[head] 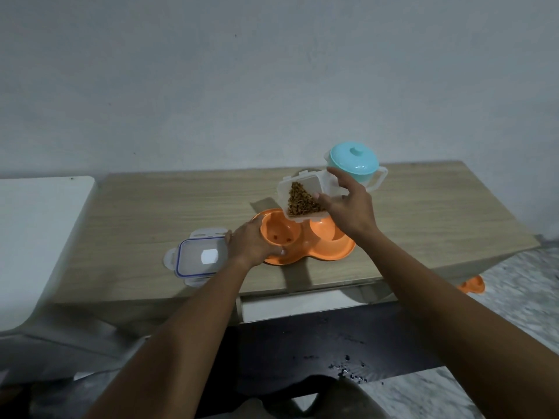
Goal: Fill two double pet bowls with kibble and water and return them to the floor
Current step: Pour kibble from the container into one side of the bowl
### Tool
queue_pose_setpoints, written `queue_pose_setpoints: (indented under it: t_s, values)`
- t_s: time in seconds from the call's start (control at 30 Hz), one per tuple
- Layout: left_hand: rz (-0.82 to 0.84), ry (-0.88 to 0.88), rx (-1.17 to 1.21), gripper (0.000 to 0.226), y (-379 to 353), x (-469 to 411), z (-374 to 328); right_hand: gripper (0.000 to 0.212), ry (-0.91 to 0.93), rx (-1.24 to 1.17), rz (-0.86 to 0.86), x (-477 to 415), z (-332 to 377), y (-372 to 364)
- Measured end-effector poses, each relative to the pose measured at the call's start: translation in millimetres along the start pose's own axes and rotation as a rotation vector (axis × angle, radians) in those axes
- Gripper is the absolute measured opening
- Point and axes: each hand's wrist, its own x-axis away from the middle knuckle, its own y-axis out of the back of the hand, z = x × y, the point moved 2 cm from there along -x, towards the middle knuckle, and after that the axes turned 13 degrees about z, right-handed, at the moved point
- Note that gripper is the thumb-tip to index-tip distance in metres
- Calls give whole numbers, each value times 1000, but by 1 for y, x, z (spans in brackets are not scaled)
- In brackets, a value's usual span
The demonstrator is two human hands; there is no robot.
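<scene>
At the table point(166, 207), your right grip point(348, 207) is clamped on the clear tub point(328, 182), thumb on the near side and fingers over the back. The tub is tipped mouth-down toward you, and the kibble point(302, 201) has slid into its lower corner. The tub's low lip hangs above the back of the orange bowl point(329, 251), about where the two wells meet. The left well point(281, 231), which holds only a few pieces, lies just left of that lip and nearer you, so the pour looks barely begun and wants a small shift left. Your left grip point(254, 243) is wrapped on the bowl's left rim, steadying it. The tub's lid point(201, 257) lies flat just beside that hand. A teal jug point(354, 161), capped, stands behind the tub. A second bowl point(472, 285) sits on the floor point(514, 297) beyond the table's right end, and its wells cannot be seen.
</scene>
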Motion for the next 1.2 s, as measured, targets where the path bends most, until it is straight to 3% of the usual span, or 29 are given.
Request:
queue_pose_setpoints:
  t_s: [1.2]
  values:
    - [-13, -8, -3, 91, 0, 2, -1, 66, 23, 71, 15, 2, 10, 6]
